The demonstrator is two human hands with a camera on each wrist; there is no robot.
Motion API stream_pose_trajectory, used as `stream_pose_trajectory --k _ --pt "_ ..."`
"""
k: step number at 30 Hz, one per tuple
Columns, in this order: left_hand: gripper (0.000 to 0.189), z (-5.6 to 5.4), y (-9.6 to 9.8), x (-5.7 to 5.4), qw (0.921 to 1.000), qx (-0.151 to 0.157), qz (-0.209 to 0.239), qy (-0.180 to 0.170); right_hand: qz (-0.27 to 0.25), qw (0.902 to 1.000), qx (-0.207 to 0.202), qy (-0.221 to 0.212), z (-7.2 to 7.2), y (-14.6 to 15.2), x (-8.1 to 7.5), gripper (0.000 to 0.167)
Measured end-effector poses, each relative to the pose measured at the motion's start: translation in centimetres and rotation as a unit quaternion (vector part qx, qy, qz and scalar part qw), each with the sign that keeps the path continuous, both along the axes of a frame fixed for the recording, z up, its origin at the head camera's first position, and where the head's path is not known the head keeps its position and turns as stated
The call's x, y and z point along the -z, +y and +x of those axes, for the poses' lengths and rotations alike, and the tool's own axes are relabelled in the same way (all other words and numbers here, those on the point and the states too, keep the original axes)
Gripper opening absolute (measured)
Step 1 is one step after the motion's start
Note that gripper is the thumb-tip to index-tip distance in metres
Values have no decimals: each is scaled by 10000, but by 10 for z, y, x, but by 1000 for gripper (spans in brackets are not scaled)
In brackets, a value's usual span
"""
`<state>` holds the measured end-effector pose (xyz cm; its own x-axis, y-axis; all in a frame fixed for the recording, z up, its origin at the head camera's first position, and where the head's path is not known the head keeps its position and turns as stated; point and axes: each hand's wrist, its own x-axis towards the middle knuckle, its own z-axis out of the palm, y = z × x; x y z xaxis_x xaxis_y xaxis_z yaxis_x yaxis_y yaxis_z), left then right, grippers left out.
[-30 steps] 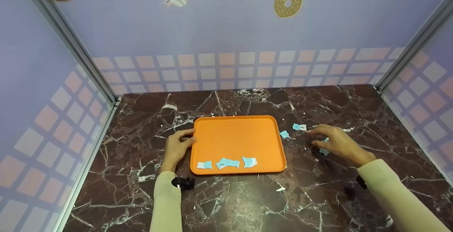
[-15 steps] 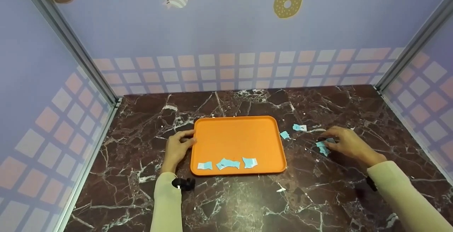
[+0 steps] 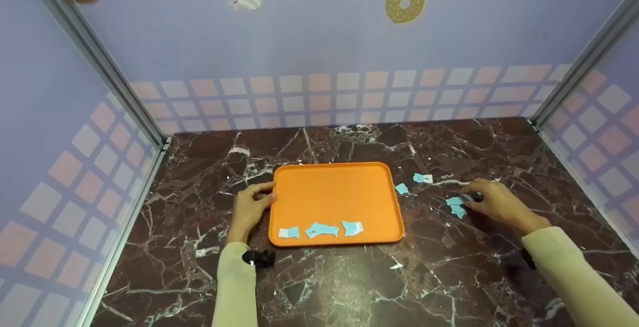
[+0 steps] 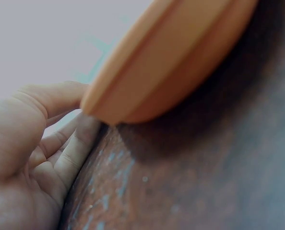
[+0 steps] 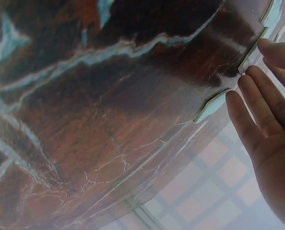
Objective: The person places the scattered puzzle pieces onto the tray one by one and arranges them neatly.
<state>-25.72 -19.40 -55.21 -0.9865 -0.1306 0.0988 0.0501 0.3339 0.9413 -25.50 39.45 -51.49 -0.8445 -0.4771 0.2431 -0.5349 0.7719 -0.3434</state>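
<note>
My left hand (image 3: 248, 212) grips the left rim of an orange tray (image 3: 332, 192); in the left wrist view the thumb lies against the rim. Three torn pieces of light-blue and white card (image 3: 322, 230) lie in a row along the tray's near side. Right of the tray, my right hand (image 3: 499, 208) pinches the right end of a blue card piece (image 3: 455, 201) between thumb and fingers, low over the table. Another blue piece (image 3: 457, 211) lies just below it, partly overlapped. In the right wrist view a card piece (image 5: 213, 105) lies by a fingertip.
Two more blue pieces lie on the dark marbled table (image 3: 339, 287): a small one (image 3: 402, 189) by the tray's right rim and one with a white end (image 3: 423, 178) farther back. A white scrap (image 3: 397, 266) lies nearer. Patterned panels (image 3: 319, 42) enclose the back and sides.
My right hand has moved right, away from the spot near the white-ended piece, and its fingers have closed on a piece at the right. The left hand and tray stay put.
</note>
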Motion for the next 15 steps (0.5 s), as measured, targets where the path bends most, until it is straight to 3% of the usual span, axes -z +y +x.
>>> stream_pose_trajectory --k 15 --pt "31 -1 0 0 9999 -19 -91 -56 104 9997 180 -96 0 -1 0 18"
